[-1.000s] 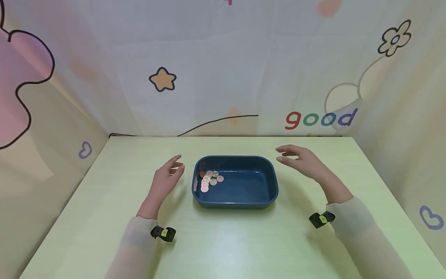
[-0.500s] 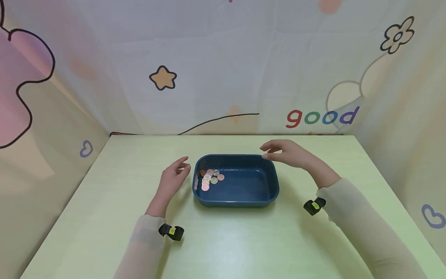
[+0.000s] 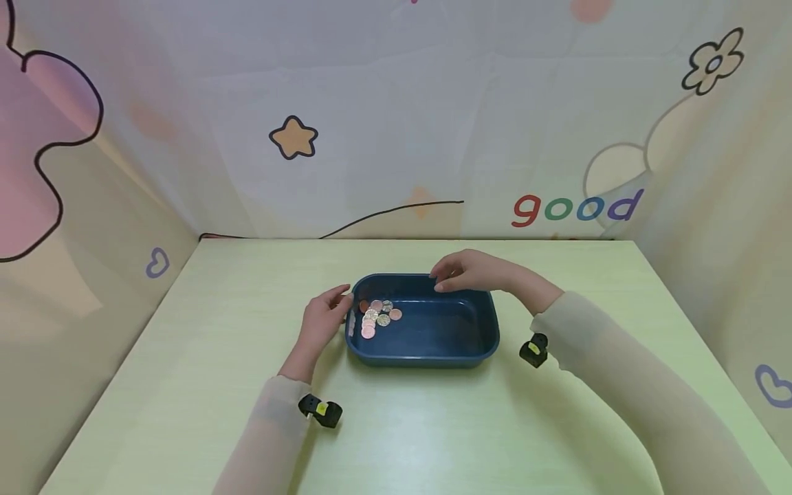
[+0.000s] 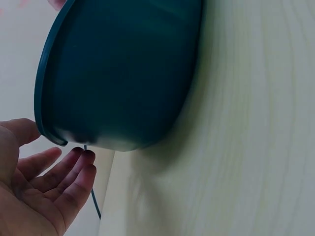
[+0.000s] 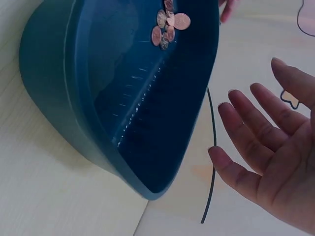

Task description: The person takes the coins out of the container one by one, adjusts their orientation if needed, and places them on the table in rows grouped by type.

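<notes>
A dark blue rectangular plastic tub (image 3: pixel 445 330) stands on the table. Several copper and silver coins (image 3: pixel 369 321) lie heaped at the left end of its floor. My left hand (image 3: pixel 320 322) is at the tub's left end. In the left wrist view its thumb is at the rim and its loosely bent fingers lie close outside the wall; whether they touch is unclear. Over the tub's back right part hovers my right hand (image 3: pixel 473 271), holding nothing. The right wrist view shows its fingers (image 5: pixel 246 132) spread and apart from the tub.
Pale green table (image 3: pixel 396 426) surrounds the tub. Behind it hangs a printed curtain (image 3: pixel 371 124) with a star and the word "good", and curtains also close off both sides. Each wrist wears a small black device, one of them at the left sleeve (image 3: pixel 320 410).
My right hand has moved left from beside the tub to above its back right part. My left hand has come rightward up to the tub's left end. The coins have stayed put.
</notes>
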`<state>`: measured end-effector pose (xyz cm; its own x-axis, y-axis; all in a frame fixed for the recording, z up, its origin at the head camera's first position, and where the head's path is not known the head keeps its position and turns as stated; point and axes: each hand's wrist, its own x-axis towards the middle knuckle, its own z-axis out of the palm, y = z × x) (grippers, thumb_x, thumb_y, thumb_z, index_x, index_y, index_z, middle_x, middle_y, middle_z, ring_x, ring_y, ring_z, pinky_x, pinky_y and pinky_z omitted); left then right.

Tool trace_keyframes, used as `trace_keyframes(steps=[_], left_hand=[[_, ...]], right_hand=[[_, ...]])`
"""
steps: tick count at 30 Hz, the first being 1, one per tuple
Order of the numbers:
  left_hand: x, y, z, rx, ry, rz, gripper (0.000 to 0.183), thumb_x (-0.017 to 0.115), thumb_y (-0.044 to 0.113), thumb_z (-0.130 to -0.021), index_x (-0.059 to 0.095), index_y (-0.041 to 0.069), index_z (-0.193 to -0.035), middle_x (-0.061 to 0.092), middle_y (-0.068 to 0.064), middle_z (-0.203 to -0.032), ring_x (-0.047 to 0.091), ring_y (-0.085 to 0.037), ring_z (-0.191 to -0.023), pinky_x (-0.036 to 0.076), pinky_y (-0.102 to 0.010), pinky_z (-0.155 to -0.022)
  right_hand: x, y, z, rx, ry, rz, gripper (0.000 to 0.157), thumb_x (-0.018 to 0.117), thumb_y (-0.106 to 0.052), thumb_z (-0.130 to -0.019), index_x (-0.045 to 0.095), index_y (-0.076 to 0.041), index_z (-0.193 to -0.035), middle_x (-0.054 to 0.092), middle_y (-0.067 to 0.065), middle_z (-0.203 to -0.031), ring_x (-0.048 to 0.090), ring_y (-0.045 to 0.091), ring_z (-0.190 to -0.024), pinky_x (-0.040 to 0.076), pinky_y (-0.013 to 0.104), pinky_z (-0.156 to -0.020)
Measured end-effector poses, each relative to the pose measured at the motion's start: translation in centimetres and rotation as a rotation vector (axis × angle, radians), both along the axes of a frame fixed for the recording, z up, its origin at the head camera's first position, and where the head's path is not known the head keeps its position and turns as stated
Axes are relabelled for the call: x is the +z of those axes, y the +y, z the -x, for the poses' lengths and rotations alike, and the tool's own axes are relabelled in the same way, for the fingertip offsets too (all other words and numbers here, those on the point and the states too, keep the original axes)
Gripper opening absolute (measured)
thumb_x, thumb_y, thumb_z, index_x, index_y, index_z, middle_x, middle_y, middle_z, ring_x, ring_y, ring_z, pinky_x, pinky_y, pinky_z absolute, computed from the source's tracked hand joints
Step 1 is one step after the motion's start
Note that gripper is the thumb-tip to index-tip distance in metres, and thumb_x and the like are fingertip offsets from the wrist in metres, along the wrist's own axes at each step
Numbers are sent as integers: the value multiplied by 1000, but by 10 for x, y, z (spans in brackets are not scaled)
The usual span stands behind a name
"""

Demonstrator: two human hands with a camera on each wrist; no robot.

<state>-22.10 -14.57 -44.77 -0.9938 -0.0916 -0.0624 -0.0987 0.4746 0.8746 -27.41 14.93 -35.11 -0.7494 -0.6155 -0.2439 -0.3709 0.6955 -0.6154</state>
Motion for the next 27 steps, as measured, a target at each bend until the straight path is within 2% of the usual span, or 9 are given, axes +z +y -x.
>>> trace_keyframes(steps=[7,17,21,24,27], left_hand=[[-1,5,0,40,25,-56,43,58,19,-103,59,1,-142,68,-25,-128,68,-36,-111,62,-36,-85],[-9,10,2,91,65,-58,40,58,19,-103,62,2,-139,68,-25,-125,66,-37,-115,56,-43,-96],[-13,10,3,113,78,-60,39,61,18,-101,64,2,-136,69,-24,-118,67,-35,-107,56,-32,-84],[-14,11,3,129,77,-66,37,62,16,-100,66,1,-134,68,-23,-110,64,-28,-93,48,-23,-72],[-15,13,1,137,70,-82,36,63,15,-100,66,1,-133,67,-18,-99,56,-19,-81,42,-19,-64]], right_hand=[[-5,-15,8,40,-2,-15,43,65,-21,-99,62,4,-134,69,21,-127,66,35,-120,52,49,-107],[-13,-35,22,92,-23,-53,43,63,-21,-100,61,4,-135,69,21,-129,67,33,-119,52,46,-107],[-15,-41,25,112,-36,-51,42,64,-19,-100,61,4,-135,70,21,-127,68,32,-116,53,45,-106],[-18,-45,28,135,-58,-46,41,64,-16,-100,61,6,-134,71,21,-124,69,31,-114,53,43,-105],[-23,-49,30,168,-73,-58,41,64,-14,-99,60,7,-135,71,21,-122,69,29,-111,54,41,-103]])
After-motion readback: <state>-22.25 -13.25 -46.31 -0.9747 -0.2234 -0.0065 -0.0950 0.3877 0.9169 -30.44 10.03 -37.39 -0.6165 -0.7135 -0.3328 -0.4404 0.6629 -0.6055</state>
